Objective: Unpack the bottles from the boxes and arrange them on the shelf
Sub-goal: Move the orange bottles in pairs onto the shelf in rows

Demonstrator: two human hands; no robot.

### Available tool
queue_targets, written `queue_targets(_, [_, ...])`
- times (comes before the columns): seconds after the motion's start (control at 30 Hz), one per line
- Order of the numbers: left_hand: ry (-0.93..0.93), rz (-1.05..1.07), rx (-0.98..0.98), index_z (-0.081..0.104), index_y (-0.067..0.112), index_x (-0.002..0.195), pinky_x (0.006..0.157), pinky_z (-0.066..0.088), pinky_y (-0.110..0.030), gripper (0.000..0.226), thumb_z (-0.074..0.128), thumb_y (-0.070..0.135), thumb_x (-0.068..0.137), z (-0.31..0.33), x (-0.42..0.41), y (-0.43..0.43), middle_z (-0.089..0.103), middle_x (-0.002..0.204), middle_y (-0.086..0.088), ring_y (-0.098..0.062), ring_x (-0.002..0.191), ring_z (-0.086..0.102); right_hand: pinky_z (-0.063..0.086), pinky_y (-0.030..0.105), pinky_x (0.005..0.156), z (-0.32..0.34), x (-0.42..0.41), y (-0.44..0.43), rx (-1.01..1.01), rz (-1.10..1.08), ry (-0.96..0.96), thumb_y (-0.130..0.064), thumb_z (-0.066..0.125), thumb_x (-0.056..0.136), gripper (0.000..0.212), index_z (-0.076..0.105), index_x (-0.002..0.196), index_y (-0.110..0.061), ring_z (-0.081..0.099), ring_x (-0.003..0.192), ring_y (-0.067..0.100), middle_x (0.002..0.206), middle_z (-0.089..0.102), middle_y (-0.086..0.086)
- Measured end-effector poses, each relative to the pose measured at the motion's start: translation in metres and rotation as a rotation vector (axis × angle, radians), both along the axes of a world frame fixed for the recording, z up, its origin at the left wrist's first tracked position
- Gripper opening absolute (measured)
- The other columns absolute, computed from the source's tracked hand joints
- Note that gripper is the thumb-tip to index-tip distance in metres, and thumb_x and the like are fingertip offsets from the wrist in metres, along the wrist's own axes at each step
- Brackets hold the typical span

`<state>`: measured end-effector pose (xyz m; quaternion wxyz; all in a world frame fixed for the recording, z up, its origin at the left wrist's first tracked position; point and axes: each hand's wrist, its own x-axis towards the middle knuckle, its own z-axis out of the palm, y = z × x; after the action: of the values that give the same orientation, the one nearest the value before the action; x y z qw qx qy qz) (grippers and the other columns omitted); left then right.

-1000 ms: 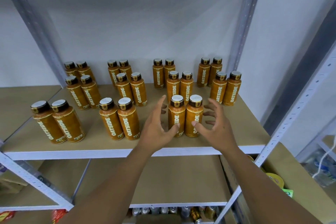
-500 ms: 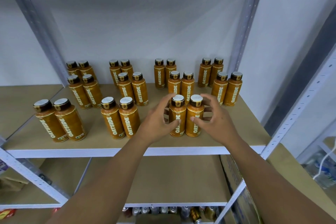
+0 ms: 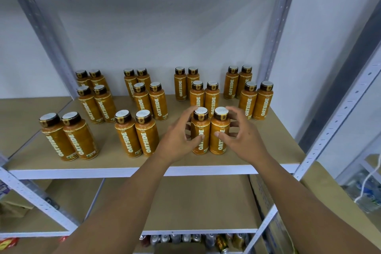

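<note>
**Shelf (image 3: 123, 172) against a white wall: both hands on two bottles**

Left hand (image 3: 177, 142) wraps the left bottle (image 3: 201, 128), thumb across the front of the label and fingers curled round the far side up by the cap. Right hand (image 3: 244, 140) grips the right bottle (image 3: 220, 128) the same way, thumb on the label and fingers bent round its outer side. Both bottles stand upright and touching, near the shelf's front edge, right of its middle.

Just behind them stands a second pair (image 3: 205, 97), and behind that a third pair (image 3: 186, 83) at the back edge. Toward the right edge, two right pairs (image 3: 256, 101) stand one behind the other. To the left, a front pair (image 3: 136, 134) stands near the front edge with two pairs behind it. Further left, a corner pair (image 3: 69, 136) stands by the front left corner, with two more pairs behind it. All are orange, brown-capped and labelled OATSIDE.

Grey steel posts (image 3: 274, 37) carry the shelf. Below it lies a lower board (image 3: 185, 202), with cans (image 3: 185, 238) beneath that.
</note>
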<state>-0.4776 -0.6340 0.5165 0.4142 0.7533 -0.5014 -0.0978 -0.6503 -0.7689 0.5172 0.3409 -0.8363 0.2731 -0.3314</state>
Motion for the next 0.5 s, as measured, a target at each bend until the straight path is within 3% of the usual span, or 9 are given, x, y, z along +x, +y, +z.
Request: queue_targets(0.5, [0.015, -0.004, -0.007, 0.018, 0.055, 0.151, 0.093, 0.06, -0.043, 0.089, 0.078, 0.033, 0.089, -0.0015, -0.0021, 0.0015, 0.048, 0.15, 0.005, -0.016, 0.124, 0.056, 0.059, 0.037, 0.093, 0.0007, -0.0013, 0.0031, 0.01, -0.005, -0.002, -0.033, 0.082, 0.085, 0.077, 0.036, 0.146, -0.041, 0.058, 0.117, 0.009, 0.145, 0.056, -0.006])
